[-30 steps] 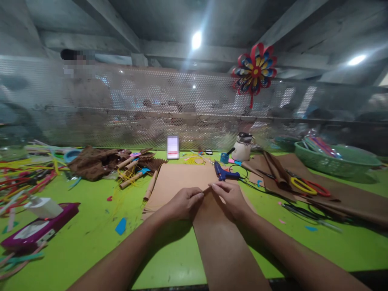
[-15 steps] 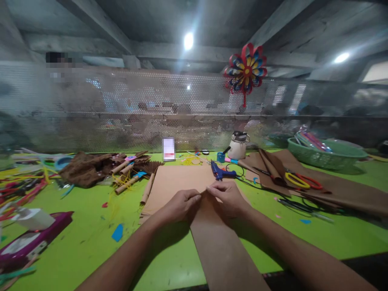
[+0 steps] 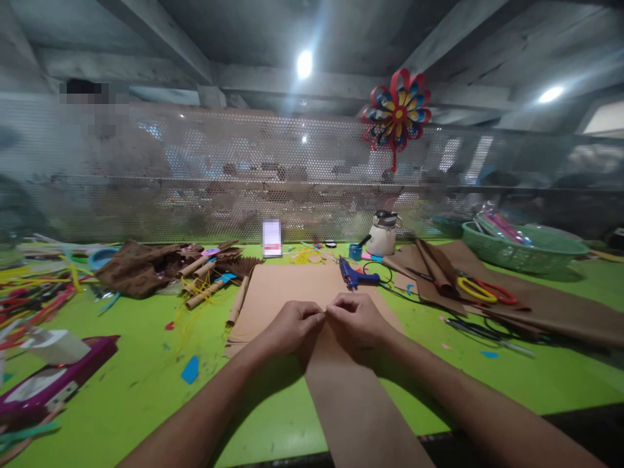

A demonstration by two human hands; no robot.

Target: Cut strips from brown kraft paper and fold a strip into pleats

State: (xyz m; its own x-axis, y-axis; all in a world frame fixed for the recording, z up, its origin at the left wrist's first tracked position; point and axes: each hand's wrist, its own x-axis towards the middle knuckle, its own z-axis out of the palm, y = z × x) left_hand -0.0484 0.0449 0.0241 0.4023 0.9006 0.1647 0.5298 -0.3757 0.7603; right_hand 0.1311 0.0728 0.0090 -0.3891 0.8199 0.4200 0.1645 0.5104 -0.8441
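A long strip of brown paper (image 3: 358,403) runs from the table's front edge up to my hands. My left hand (image 3: 298,326) pinches the left side of its far end between thumb and fingers. At the same end my right hand (image 3: 359,320) pinches the right side, its fingertips almost touching the left ones. The paper's edge between the fingers is mostly hidden. Under and beyond my hands lies a stack of brown paper sheets (image 3: 287,283). A blue glue gun (image 3: 355,275) rests at the stack's far right corner.
Red and yellow-handled scissors (image 3: 478,290) lie on brown paper (image 3: 546,302) at right, near a green basket (image 3: 521,250). Rolled paper tubes (image 3: 201,299) and crumpled brown material (image 3: 141,270) lie left. A purple power strip (image 3: 92,364) is front left. Behind stands a perforated screen (image 3: 244,149).
My fingertips have come closer together along the strip's far end, with the right hand shifting slightly left. Both hands still pinch the paper.
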